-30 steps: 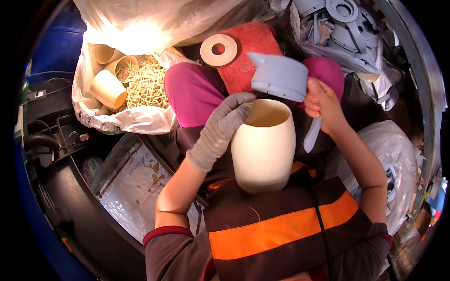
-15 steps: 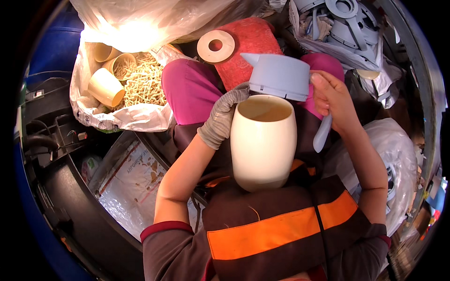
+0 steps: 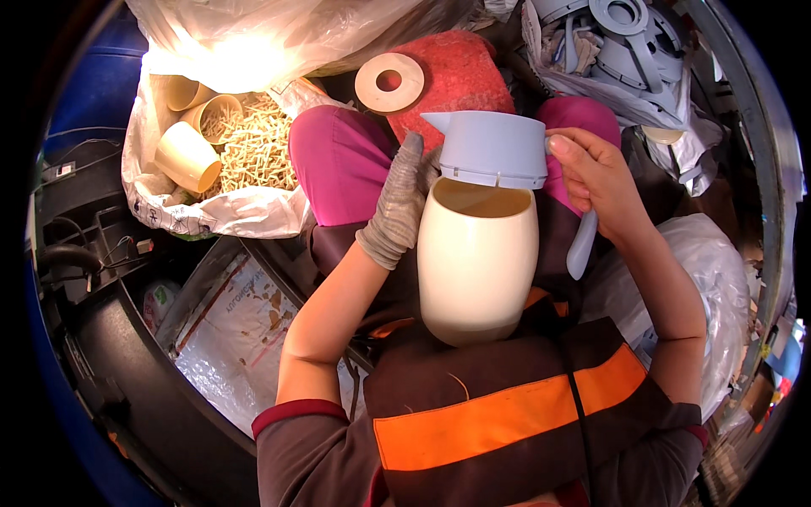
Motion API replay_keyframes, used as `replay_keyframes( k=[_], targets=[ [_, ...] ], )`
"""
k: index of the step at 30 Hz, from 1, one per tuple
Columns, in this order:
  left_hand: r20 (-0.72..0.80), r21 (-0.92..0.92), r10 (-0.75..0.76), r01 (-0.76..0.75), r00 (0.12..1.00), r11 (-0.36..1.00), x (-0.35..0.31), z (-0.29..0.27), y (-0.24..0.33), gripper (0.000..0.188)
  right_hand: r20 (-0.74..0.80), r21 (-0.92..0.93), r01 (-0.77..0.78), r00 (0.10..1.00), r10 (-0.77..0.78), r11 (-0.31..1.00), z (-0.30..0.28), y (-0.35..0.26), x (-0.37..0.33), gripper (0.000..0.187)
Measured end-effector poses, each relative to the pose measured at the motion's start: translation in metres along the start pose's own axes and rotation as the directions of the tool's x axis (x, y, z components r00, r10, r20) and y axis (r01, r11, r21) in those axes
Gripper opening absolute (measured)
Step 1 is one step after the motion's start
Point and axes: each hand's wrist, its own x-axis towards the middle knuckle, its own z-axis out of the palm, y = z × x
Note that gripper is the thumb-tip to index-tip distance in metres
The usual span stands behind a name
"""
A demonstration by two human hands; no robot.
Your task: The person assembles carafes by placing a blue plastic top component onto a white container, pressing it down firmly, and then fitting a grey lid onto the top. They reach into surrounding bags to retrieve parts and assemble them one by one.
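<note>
A cream barrel-shaped jug body (image 3: pixel 478 275) stands on my lap, its round mouth open at the top. My left hand (image 3: pixel 399 203), in a grey glove, rests against the upper left side of this body with its fingers stretched upward; part of the hand is hidden behind the rim. Over the far part of the mouth sits or hovers a pale blue-grey spouted jug top (image 3: pixel 492 150), its spout pointing left. My bare right hand (image 3: pixel 596 173) is closed around the handle of that top, and the handle's lower end (image 3: pixel 581 247) sticks out below the fingers.
A cardboard ring (image 3: pixel 389 80) lies on a red cushion-like block (image 3: pixel 460 72) beyond my knees. At the left, a white sack (image 3: pixel 245 218) holds cream cups and small beige pieces. More blue-grey plastic parts (image 3: pixel 629 55) fill a bag at the far right. Clear plastic (image 3: pixel 701 262) lies by my right arm.
The jug top has shifted slightly left and nearer to me, tilting a little, with my right hand on its handle. My left fingers have lifted from its edge and straightened upward.
</note>
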Motion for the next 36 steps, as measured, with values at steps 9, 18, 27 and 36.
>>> replay_keyframes(
  k=[9, 18, 27, 36],
  targets=[
    [-0.029, -0.004, -0.002, 0.002, 1.0, 1.0, 0.003, 0.0, 0.001, 0.08, -0.017, -0.027, 0.004, 1.0, -0.004, 1.0, 0.002, -0.003, 0.001, 0.037],
    [-0.003, 0.037, 0.011, -0.011, 1.0, 0.999, 0.005, -0.001, 0.0, 0.079, -0.013, -0.057, -0.009, 1.0, 0.009, 0.998, 0.001, 0.002, 0.002, 0.036],
    [0.155, 0.415, 0.073, -0.132, 0.985, 0.9, -0.003, 0.001, -0.003, 0.068, -0.008, -0.267, 0.336, 0.936, -0.351, 0.903, 0.002, 0.033, 0.013, 0.029],
    [0.138, 0.472, 0.063, -0.122, 0.988, 0.873, -0.011, 0.013, -0.003, 0.061, 0.001, -0.032, 0.04, 0.999, -0.04, 0.999, -0.005, 0.015, 0.006, 0.033]
  ],
)
